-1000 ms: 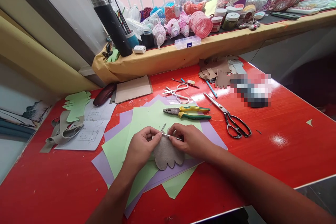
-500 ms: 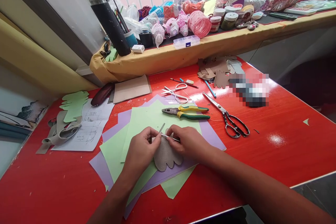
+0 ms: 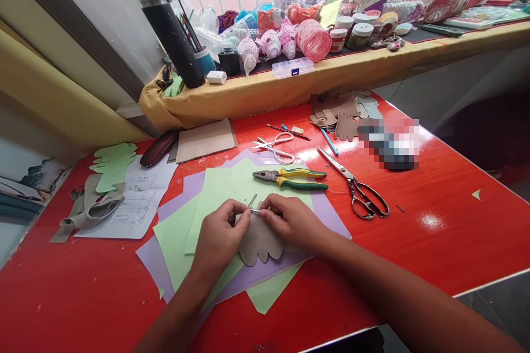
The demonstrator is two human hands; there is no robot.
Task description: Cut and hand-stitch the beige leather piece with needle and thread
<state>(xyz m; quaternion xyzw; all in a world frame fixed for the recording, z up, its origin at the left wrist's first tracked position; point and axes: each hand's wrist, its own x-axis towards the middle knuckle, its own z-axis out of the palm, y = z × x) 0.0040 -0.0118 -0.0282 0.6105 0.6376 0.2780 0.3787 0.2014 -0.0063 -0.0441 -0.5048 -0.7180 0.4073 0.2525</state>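
Observation:
A grey scalloped felt piece [image 3: 259, 242] lies on green and purple paper sheets [image 3: 226, 187] on the red table [image 3: 414, 242]. My left hand [image 3: 219, 234] pinches the felt's top edge together with a thin metal wire [image 3: 252, 200] that sticks up between my fingers. My right hand [image 3: 292, 220] is closed on the other end of that wire and rests on the felt. Both hands meet over the top of the felt piece.
Yellow-and-green pliers [image 3: 290, 176], white scissors [image 3: 275, 146] and black-handled scissors [image 3: 356, 185] lie beyond my hands. Felt cutouts [image 3: 342, 113] sit at the back right, a paper pattern and felt strips [image 3: 103, 198] at the left. A cluttered sill [image 3: 314, 38] runs behind.
My right hand has slid left along the wire toward my left hand, so less wire shows between them. The view has shifted slightly.

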